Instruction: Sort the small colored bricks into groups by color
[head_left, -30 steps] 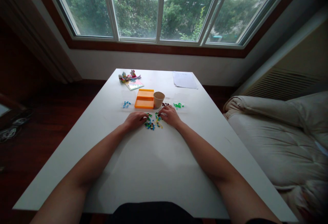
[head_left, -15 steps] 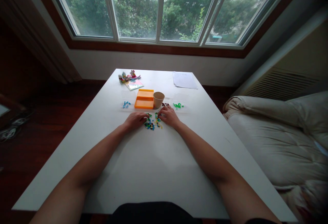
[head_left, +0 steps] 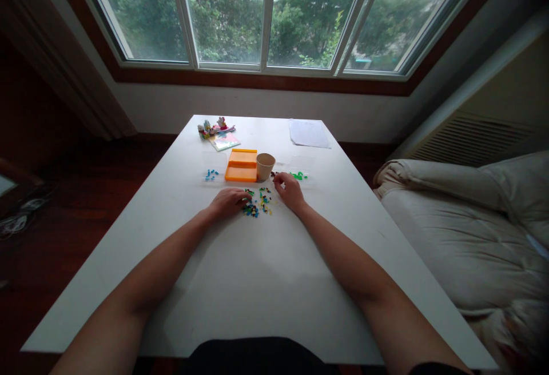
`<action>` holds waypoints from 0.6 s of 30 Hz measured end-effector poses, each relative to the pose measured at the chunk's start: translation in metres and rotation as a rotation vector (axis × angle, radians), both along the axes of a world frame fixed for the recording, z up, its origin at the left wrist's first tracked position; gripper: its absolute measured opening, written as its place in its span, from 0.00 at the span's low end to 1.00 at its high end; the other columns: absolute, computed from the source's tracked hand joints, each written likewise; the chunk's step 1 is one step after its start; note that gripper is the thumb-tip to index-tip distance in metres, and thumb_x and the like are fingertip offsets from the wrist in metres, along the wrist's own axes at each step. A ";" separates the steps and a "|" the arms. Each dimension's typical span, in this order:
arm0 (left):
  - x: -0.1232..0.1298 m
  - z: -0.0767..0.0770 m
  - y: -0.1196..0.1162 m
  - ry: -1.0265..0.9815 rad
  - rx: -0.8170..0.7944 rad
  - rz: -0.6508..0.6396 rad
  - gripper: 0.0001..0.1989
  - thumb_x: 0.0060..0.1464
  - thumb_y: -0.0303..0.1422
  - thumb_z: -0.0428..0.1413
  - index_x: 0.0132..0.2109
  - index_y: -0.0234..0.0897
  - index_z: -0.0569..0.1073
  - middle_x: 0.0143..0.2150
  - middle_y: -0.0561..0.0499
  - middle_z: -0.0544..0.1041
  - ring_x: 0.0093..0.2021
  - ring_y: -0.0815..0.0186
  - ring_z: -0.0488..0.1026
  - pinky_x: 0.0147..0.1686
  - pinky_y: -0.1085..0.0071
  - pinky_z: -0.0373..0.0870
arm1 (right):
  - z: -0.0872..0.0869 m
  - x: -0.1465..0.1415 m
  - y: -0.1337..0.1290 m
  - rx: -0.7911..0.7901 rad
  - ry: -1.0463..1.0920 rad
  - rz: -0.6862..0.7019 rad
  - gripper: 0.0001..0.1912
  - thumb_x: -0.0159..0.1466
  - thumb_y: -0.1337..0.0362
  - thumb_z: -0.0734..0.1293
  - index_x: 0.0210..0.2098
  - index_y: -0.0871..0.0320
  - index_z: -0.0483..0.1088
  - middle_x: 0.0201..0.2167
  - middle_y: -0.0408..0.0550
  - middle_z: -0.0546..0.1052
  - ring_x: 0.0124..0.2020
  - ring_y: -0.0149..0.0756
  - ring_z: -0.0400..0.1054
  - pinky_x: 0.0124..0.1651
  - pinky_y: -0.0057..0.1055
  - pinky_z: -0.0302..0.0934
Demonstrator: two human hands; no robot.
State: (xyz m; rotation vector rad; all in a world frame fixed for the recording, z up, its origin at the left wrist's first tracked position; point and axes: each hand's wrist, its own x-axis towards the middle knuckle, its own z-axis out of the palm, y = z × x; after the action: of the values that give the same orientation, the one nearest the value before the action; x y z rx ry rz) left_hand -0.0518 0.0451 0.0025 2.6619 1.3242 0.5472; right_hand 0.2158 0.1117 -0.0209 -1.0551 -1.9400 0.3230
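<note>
A loose pile of small blue, green, yellow and dark building-block pieces [head_left: 253, 208] lies in the middle of the white table [head_left: 266, 272]. My left hand [head_left: 229, 200] rests at the pile's left edge, its fingers curled together at the pieces; what they pinch, if anything, is too small to see. Beyond the pile's right side, my right hand [head_left: 289, 188] has its fingers closed in a pinch close to the dark brown pieces [head_left: 274, 174], partly covering them. Whatever it holds cannot be made out. Green pieces [head_left: 299, 175] lie just right of those fingers.
Behind the pile stand an orange two-part tray [head_left: 241, 174] and a tan cup [head_left: 266, 167]. Blue pieces [head_left: 211, 175] sit in a clear tray to the left. Farther back are small toy figures [head_left: 217, 128], a colourful card [head_left: 225, 141] and paper sheets [head_left: 309, 134].
My right hand has moved away from the pile, up and to the right, to the brown pieces, and its fingers have drawn together. My left hand has barely moved.
</note>
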 end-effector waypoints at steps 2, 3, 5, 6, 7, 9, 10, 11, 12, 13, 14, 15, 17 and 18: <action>0.000 0.001 0.000 0.009 -0.003 0.010 0.11 0.61 0.33 0.54 0.47 0.45 0.79 0.43 0.50 0.81 0.40 0.64 0.76 0.39 0.72 0.66 | 0.001 0.002 0.001 -0.002 0.033 -0.017 0.06 0.64 0.68 0.63 0.36 0.55 0.72 0.34 0.46 0.75 0.36 0.38 0.67 0.44 0.36 0.62; 0.000 0.002 -0.001 0.015 -0.004 0.017 0.11 0.61 0.33 0.54 0.47 0.45 0.79 0.43 0.50 0.81 0.40 0.64 0.76 0.38 0.72 0.66 | 0.002 0.003 0.002 -0.009 0.047 -0.032 0.07 0.65 0.67 0.62 0.37 0.55 0.73 0.35 0.47 0.75 0.36 0.38 0.67 0.44 0.36 0.62; 0.001 0.004 -0.001 0.024 -0.007 0.038 0.10 0.61 0.33 0.53 0.45 0.44 0.79 0.41 0.51 0.81 0.38 0.65 0.75 0.37 0.73 0.65 | 0.002 0.006 0.005 -0.019 0.074 -0.070 0.08 0.66 0.64 0.62 0.38 0.55 0.74 0.36 0.48 0.76 0.36 0.38 0.67 0.44 0.37 0.63; 0.001 0.004 -0.002 0.028 -0.010 0.051 0.10 0.61 0.34 0.53 0.45 0.44 0.79 0.40 0.51 0.81 0.37 0.66 0.75 0.36 0.73 0.65 | 0.002 0.007 0.007 -0.020 0.087 -0.091 0.09 0.66 0.64 0.62 0.39 0.55 0.74 0.36 0.48 0.76 0.36 0.39 0.67 0.44 0.38 0.63; 0.002 0.005 -0.002 0.030 -0.013 0.065 0.10 0.61 0.34 0.53 0.44 0.43 0.79 0.39 0.51 0.81 0.35 0.66 0.74 0.35 0.74 0.64 | 0.001 0.009 0.008 -0.019 0.100 -0.109 0.09 0.66 0.63 0.62 0.39 0.55 0.74 0.36 0.49 0.77 0.36 0.39 0.68 0.44 0.38 0.63; 0.003 0.007 -0.004 0.032 -0.018 0.091 0.10 0.61 0.35 0.53 0.43 0.43 0.79 0.38 0.50 0.81 0.33 0.67 0.73 0.34 0.74 0.63 | -0.001 0.011 0.012 -0.019 0.116 -0.135 0.11 0.66 0.62 0.62 0.42 0.56 0.75 0.38 0.50 0.77 0.38 0.40 0.69 0.45 0.39 0.64; 0.004 0.008 -0.004 0.032 -0.019 0.102 0.10 0.61 0.35 0.53 0.42 0.43 0.79 0.38 0.50 0.81 0.33 0.67 0.73 0.34 0.74 0.63 | -0.002 0.012 0.014 -0.023 0.119 -0.143 0.12 0.66 0.62 0.61 0.43 0.56 0.75 0.39 0.51 0.78 0.39 0.41 0.69 0.45 0.39 0.64; 0.005 0.008 -0.005 0.031 -0.019 0.112 0.10 0.61 0.35 0.53 0.42 0.43 0.79 0.37 0.51 0.81 0.33 0.67 0.73 0.34 0.73 0.63 | -0.003 0.013 0.015 -0.029 0.122 -0.147 0.13 0.66 0.62 0.61 0.44 0.56 0.75 0.40 0.51 0.78 0.40 0.41 0.70 0.45 0.39 0.65; 0.005 0.008 -0.005 0.030 -0.019 0.119 0.10 0.60 0.35 0.53 0.42 0.43 0.79 0.37 0.51 0.81 0.33 0.66 0.73 0.34 0.73 0.64 | -0.005 0.014 0.017 -0.033 0.124 -0.149 0.14 0.67 0.62 0.61 0.46 0.56 0.75 0.42 0.52 0.78 0.42 0.42 0.70 0.45 0.39 0.65; 0.005 0.008 -0.005 0.028 -0.020 0.124 0.10 0.60 0.34 0.53 0.42 0.43 0.79 0.37 0.51 0.81 0.34 0.66 0.74 0.35 0.73 0.64 | -0.006 0.014 0.018 -0.035 0.126 -0.150 0.14 0.66 0.62 0.61 0.48 0.56 0.75 0.43 0.52 0.78 0.43 0.42 0.70 0.46 0.39 0.65; 0.005 0.008 -0.005 0.026 -0.021 0.126 0.10 0.60 0.34 0.53 0.43 0.43 0.79 0.37 0.51 0.81 0.34 0.66 0.74 0.35 0.73 0.65 | -0.007 0.014 0.019 -0.033 0.129 -0.153 0.15 0.66 0.62 0.61 0.49 0.56 0.74 0.44 0.53 0.78 0.44 0.42 0.71 0.47 0.40 0.65; 0.005 0.008 -0.005 0.024 -0.023 0.126 0.10 0.59 0.34 0.53 0.43 0.44 0.79 0.38 0.51 0.81 0.35 0.65 0.74 0.35 0.73 0.65 | -0.008 0.015 0.020 -0.031 0.131 -0.157 0.16 0.66 0.63 0.61 0.50 0.56 0.74 0.45 0.53 0.78 0.45 0.43 0.71 0.48 0.41 0.64; 0.004 0.006 -0.005 0.022 -0.027 0.127 0.11 0.59 0.34 0.53 0.44 0.44 0.79 0.39 0.51 0.81 0.36 0.65 0.75 0.36 0.72 0.66 | -0.009 0.015 0.020 -0.026 0.133 -0.168 0.16 0.66 0.64 0.61 0.51 0.56 0.73 0.45 0.53 0.78 0.46 0.43 0.70 0.50 0.43 0.64; 0.004 0.006 -0.004 0.023 -0.028 0.132 0.11 0.58 0.34 0.54 0.45 0.44 0.79 0.40 0.51 0.81 0.37 0.64 0.75 0.37 0.72 0.66 | -0.009 0.015 0.020 -0.024 0.131 -0.174 0.16 0.66 0.64 0.61 0.50 0.56 0.73 0.45 0.53 0.78 0.46 0.43 0.70 0.51 0.43 0.63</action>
State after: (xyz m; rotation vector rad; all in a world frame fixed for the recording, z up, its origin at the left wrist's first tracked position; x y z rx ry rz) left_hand -0.0480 0.0407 0.0081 2.5794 1.5101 0.5106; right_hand 0.2307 0.1317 -0.0299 -1.1801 -1.7196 0.3105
